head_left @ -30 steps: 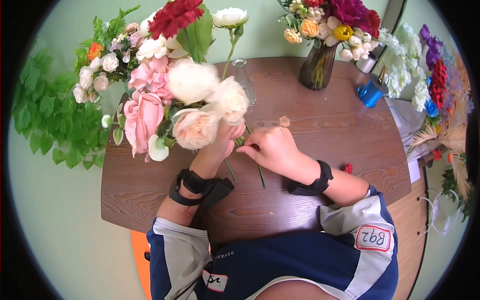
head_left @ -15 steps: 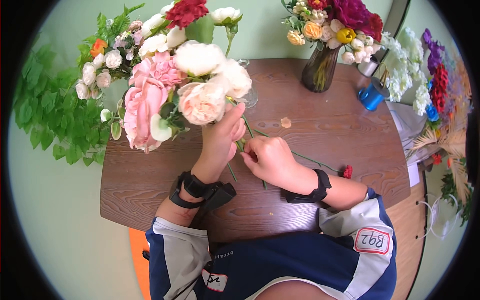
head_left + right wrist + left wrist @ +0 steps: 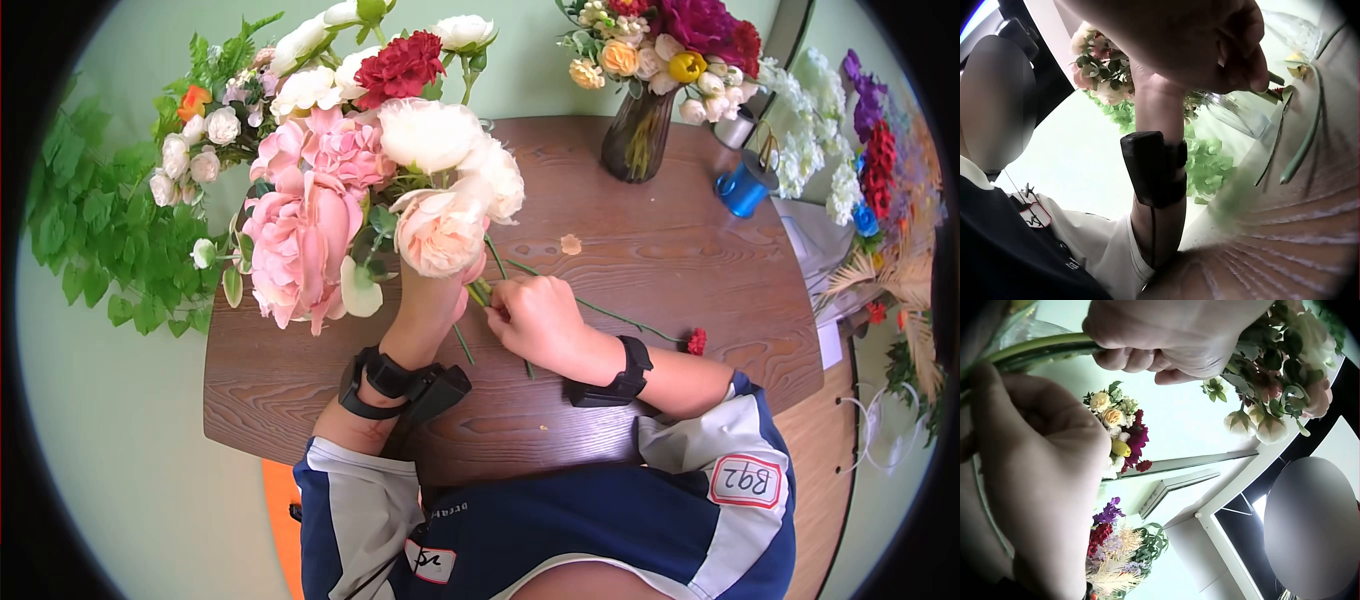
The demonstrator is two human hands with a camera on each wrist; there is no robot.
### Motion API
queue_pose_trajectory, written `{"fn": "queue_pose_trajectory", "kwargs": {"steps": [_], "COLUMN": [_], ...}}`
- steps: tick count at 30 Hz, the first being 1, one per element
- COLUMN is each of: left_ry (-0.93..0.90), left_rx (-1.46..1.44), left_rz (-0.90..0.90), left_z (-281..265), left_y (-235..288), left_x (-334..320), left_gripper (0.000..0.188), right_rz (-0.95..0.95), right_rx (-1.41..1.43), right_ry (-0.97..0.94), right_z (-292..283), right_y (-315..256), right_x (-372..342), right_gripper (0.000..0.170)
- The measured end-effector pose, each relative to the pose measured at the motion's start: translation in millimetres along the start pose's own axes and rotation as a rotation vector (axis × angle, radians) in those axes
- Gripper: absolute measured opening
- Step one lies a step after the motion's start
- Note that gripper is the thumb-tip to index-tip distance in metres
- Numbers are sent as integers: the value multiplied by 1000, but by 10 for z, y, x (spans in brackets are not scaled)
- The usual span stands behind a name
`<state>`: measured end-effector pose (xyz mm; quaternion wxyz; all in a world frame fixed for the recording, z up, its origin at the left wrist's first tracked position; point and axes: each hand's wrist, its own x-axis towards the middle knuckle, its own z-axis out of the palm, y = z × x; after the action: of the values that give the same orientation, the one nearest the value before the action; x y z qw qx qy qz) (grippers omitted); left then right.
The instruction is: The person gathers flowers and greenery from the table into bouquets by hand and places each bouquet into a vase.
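My left hand (image 3: 435, 300) grips the stems of a large bouquet, with pink blooms (image 3: 305, 240), white and cream blooms (image 3: 430, 135) and a dark red bloom (image 3: 400, 68) above and left of it. Its curled fingers show around the green stems (image 3: 1047, 347) in the left wrist view. My right hand (image 3: 540, 320) pinches the lower stems just right of the left hand; in the right wrist view its fingertips (image 3: 1257, 75) are on cut green ends. Most of the gripped length is hidden by the fingers.
A small red flower (image 3: 696, 341) on a long stem lies right on the brown table (image 3: 480, 420). A dark vase of flowers (image 3: 637, 135) and blue can (image 3: 742, 188) stand behind. A clear glass vase (image 3: 1241, 115) is near the hands. Leafy greenery (image 3: 110, 210) hangs left.
The bouquet's heads have turned, the dark red bloom shifting right and down. My right hand has moved slightly down; the small red flower's stem now shows beyond it. Both hands stay on the stems.
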<state>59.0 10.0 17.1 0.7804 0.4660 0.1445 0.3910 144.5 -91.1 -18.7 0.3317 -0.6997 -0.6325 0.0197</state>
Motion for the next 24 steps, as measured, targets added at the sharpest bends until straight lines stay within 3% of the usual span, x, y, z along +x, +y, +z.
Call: {"fn": "queue_pose_trajectory", "kwargs": {"steps": [3, 7, 9, 10, 13, 15, 16, 17, 18, 19, 20, 22, 24], "left_ry": [-17, 2, 26, 3, 13, -2, -4, -6, -23, -39, -34, 159, 396], "left_rx": [79, 51, 303, -26, -25, -31, 252, 534, 1143, 1714, 1715, 2342, 2982], "left_rz": [21, 128, 82, 0, 22, 53, 96, 138, 831, 1556, 1553, 1595, 1518], "left_z": [92, -357, -274, -303, -340, -541, -679, -774, -902, -1011, -1333, -1902, -2443], "left_y": [77, -307, -233, -257, -281, -369, -370, -303, -187, -47, -238, -623, -1016], "left_x": [-36, 138, 94, 114, 119, 205, 242, 254, 221, 179, 221, 443, 637], "left_gripper": [26, 24, 24, 23, 22, 19, 13, 9, 3, 11, 11, 26, 46], "right_rz": [25, 9, -14, -10, -16, -46, -45, -21, 2, 19, 58, 95, 265], "right_rx": [-1, -38, -58, -58, -30, -184, -184, -262, -339, -375, -456, -538, -601], "right_ry": [-23, -13, -26, -26, -45, -218, -217, -335, -453, -413, -461, -511, -729], "right_z": [-16, -19, -31, -22, -15, -104, -200, -328, -409, -412, -448, -477, -424], "right_y": [-9, 45, 68, 78, 102, 111, 108, 106, 130, 188, 213, 278, 385], "right_x": [8, 29, 36, 32, 47, 70, 94, 127, 145, 145, 143, 166, 200], "right_gripper": [10, 10, 10, 10, 12, 17, 17, 15, 14, 21, 18, 15, 13]}}
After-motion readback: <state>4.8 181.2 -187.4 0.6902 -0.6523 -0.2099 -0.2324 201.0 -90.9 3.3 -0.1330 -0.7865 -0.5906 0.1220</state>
